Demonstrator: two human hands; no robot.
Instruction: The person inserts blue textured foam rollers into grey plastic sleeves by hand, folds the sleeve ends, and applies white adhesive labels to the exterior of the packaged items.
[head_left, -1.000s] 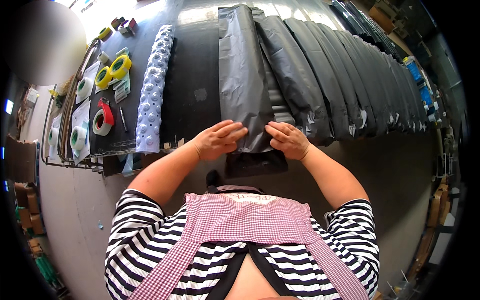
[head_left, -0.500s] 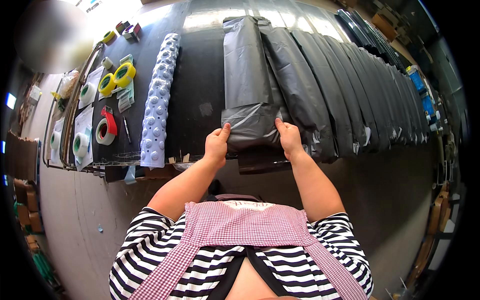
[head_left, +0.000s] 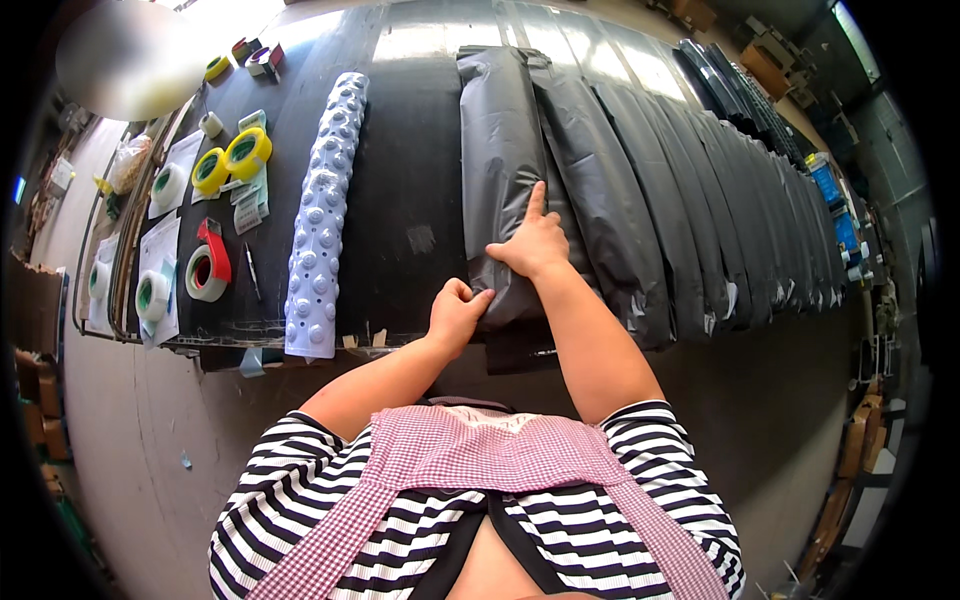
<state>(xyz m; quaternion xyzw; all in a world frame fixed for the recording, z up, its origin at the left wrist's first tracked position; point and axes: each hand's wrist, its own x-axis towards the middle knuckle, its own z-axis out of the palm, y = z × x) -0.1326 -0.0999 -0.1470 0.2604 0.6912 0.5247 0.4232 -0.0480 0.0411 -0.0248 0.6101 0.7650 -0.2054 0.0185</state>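
On grey bag (head_left: 497, 140): left hand (head_left: 460, 315) pinching, right (head_left: 535, 243) splayed.

Site: by appearance, a packing workshop or warehouse. Evidence: long black worktable (head_left: 400, 180) bearing a row of dark plastic-wrapped packages (head_left: 690, 200); yellow tape rolls (head_left: 263, 150) and a red tape dispenser (head_left: 218, 252) at its left; brown cardboard boxes (head_left: 53, 437) at the room's left edge; grey floor (head_left: 150, 430).

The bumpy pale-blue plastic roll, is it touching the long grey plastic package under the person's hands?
Apart. The head view shows black tabletop between the bumpy pale-blue roll and the long grey package.
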